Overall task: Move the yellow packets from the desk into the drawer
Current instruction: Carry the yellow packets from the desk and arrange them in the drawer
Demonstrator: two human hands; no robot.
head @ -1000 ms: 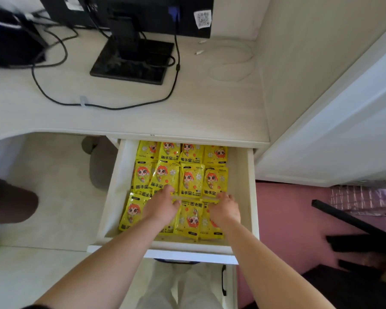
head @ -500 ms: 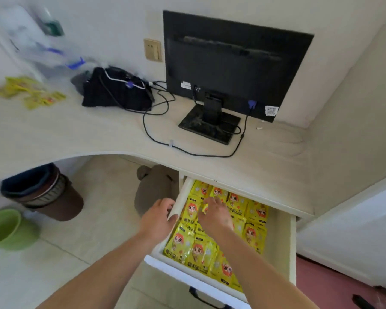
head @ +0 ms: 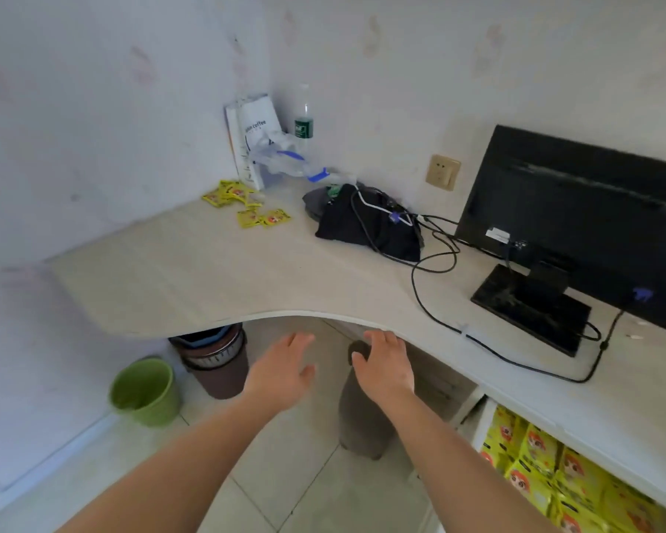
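yellow packets (head: 546, 467), each printed with an orange-haired cartoon face, fill the open drawer (head: 480, 425) at the lower right, packed edge to edge in rows under the lip of the bench (head: 208, 275). a smaller loose cluster (head: 247, 205) of the same packets lies flat and partly overlapping in the far corner of the bench, well apart from the drawer. the bench is pale wood grain with a front edge that curves inward, and it is set into a corner of pale, faintly patterned wall (head: 93, 109) above a light tiled floor (head: 285, 475). a black monitor (head: 577, 225) stands on its flat base at the right. a black bag (head: 366, 225) slumps between the monitor and the cluster, just right of the packets, and black cables (head: 431, 294) trail from it across the bench. under the bench stand a grey rounded stool (head: 362, 417), a brown bin (head: 216, 363) and a green bin (head: 147, 392). both bare forearms reach forward over the floor. the left hand (head: 281, 369) and the right hand (head: 385, 367) are empty, their fingers loosely spread and gripping nothing, and the right fingertips sit up by the bench's front edge. just behind the cluster a white paper bag (head: 250, 136) leans in the corner, with a crumpled clear plastic bag (head: 281, 159) in front of it and a clear bottle (head: 303, 117) with a green label beside it. a beige wall socket (head: 442, 172) sits left of the monitor.
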